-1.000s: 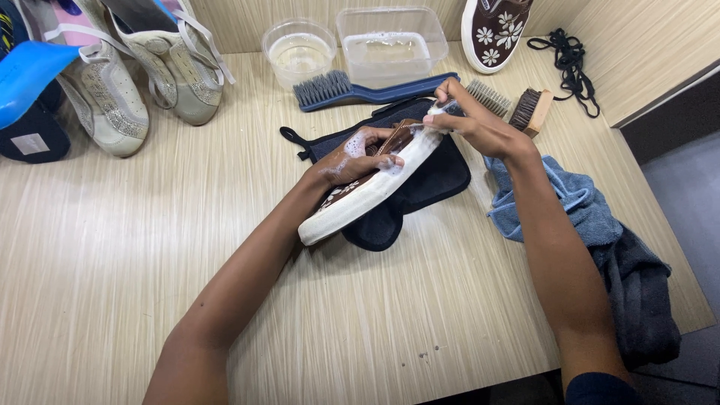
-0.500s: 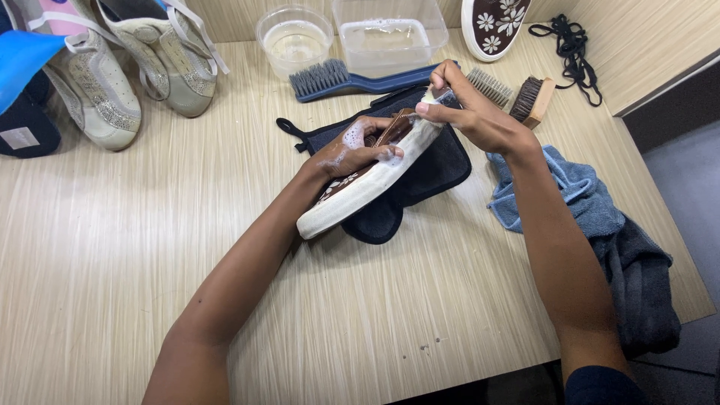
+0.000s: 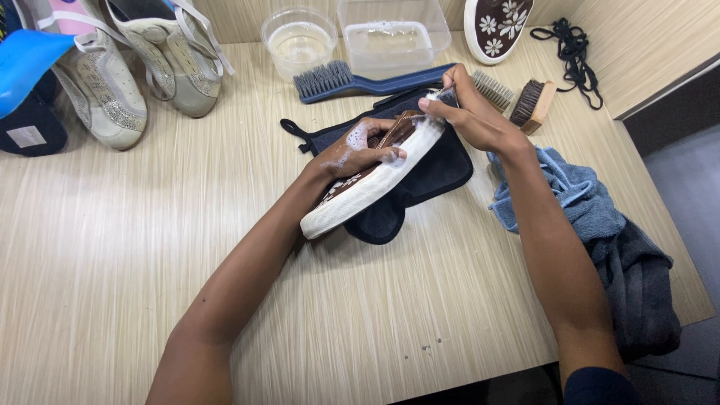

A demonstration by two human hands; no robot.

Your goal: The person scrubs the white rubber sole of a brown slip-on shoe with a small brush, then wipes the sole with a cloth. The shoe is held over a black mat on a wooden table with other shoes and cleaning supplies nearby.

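- While it lies tilted on its side just above the middle of the frame, the brown slip-on shoe (image 3: 375, 176) with the white sole rests over a dark navy cloth (image 3: 442, 176) spread on the tabletop (image 3: 135, 262).
- The left hand (image 3: 360, 150) has its grip closed around the middle of the shoe, fingers wrapped over the sole edge and flecked with white foam.
- The right hand (image 3: 476, 116) pinches the far end of the shoe, its grip closed there; whether a small tool sits inside it cannot be told.
- Judging by the suds on the sole and on the fingers, washing looks well under way; foam has not been wiped off, and the second patterned shoe (image 3: 499, 26) at the top edge stands apart, seemingly unwashed or waiting.
- Just above the cloth lies a long blue-handled brush (image 3: 352, 79); two smaller brushes (image 3: 517, 94) sit right of the hands.
- Further up stand a round clear bowl of water (image 3: 298, 41) and a rectangular clear tub (image 3: 394, 34).
- A blue towel (image 3: 570, 195) and a grey one (image 3: 637, 292) are bunched at the right edge; black laces (image 3: 574, 49) lie in the upper right.
- Pale sneakers (image 3: 127, 64) and a blue object (image 3: 30, 56) fill the upper left.
- The tabletop is light wood-grain laminate against a matching wall panel; dark floor shows at the far right.
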